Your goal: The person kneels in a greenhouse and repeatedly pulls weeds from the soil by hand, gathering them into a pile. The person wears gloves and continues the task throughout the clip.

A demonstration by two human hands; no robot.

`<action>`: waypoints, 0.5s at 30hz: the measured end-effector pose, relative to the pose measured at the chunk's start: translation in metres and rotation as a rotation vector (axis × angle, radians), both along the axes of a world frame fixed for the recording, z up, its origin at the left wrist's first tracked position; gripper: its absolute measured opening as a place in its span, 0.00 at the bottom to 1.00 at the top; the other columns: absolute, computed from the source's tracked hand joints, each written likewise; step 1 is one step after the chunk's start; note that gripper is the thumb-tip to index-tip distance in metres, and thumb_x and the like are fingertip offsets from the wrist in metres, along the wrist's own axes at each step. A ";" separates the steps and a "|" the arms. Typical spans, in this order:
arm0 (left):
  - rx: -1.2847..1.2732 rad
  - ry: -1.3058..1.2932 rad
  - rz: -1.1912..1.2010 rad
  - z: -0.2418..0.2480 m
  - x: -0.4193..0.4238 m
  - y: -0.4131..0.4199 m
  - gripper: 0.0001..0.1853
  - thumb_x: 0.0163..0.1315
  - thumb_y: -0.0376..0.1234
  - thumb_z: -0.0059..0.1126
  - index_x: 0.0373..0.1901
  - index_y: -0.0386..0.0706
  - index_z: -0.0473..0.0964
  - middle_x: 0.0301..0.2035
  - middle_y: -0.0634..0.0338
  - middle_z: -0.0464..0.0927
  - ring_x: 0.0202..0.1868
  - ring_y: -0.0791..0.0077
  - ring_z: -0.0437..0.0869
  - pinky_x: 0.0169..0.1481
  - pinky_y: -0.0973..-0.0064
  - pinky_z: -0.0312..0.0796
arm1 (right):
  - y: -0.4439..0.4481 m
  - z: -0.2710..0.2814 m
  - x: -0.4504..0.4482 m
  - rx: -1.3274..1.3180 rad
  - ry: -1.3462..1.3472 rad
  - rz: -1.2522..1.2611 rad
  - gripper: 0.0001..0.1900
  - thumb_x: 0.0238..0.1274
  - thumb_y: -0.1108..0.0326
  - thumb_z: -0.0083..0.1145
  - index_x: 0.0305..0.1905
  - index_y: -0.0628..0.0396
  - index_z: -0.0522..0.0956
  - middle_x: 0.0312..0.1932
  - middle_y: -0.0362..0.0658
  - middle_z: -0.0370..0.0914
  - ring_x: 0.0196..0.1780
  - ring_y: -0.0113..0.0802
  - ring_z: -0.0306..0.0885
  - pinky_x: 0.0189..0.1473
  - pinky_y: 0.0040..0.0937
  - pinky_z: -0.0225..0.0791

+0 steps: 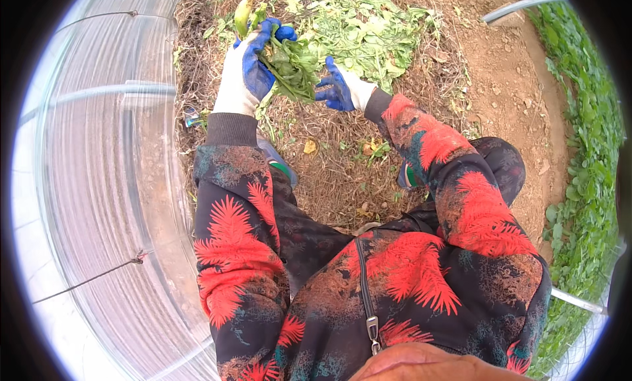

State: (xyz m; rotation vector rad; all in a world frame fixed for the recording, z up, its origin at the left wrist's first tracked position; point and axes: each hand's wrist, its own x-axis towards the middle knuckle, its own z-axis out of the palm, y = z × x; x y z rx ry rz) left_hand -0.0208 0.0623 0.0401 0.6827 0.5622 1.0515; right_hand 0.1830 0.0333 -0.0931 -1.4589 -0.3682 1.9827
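Observation:
A white work glove with blue coating covers my left hand [254, 65], whose fingers are closed around a leafy green vegetable. Its thick pale green stem [243, 15] sticks up above the hand, and its dark, drooping leaves [294, 67] hang to the right. My right hand [340, 87], gloved alike, is just right of the leaf tips with fingers spread and nothing held. Beyond both hands, a heap of cut pale green leaves [370, 30] lies on dry straw.
Dry stalks [326, 168] cover the ground between my feet. Clear plastic sheeting [98, 183] with ropes rises on the left. Bare soil [513, 94], metal hoop pipes [523, 6] and a row of green plants [587, 134] are on the right. A small blue wrapper [192, 118] lies at the straw's left edge.

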 end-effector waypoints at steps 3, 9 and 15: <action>0.032 -0.065 -0.144 0.004 0.006 -0.002 0.15 0.69 0.37 0.53 0.50 0.36 0.71 0.40 0.54 0.79 0.47 0.62 0.80 0.55 0.64 0.74 | 0.018 -0.051 0.018 0.110 0.980 0.324 0.23 0.66 0.44 0.45 0.52 0.50 0.74 0.44 0.40 0.79 0.46 0.31 0.74 0.55 0.40 0.65; 0.097 0.068 -0.286 -0.005 -0.011 -0.001 0.18 0.71 0.39 0.50 0.53 0.33 0.70 0.48 0.53 0.77 0.51 0.63 0.78 0.58 0.66 0.70 | 0.023 -0.027 -0.001 -0.030 0.642 -0.267 0.09 0.68 0.59 0.48 0.46 0.46 0.76 0.41 0.38 0.81 0.45 0.35 0.79 0.47 0.33 0.74; 0.125 0.521 -0.076 -0.004 -0.003 -0.009 0.18 0.71 0.37 0.49 0.57 0.36 0.74 0.53 0.58 0.78 0.53 0.74 0.78 0.56 0.76 0.71 | 0.047 -0.055 0.038 0.116 0.197 -0.869 0.09 0.64 0.61 0.57 0.29 0.48 0.73 0.17 0.38 0.71 0.23 0.28 0.73 0.33 0.32 0.77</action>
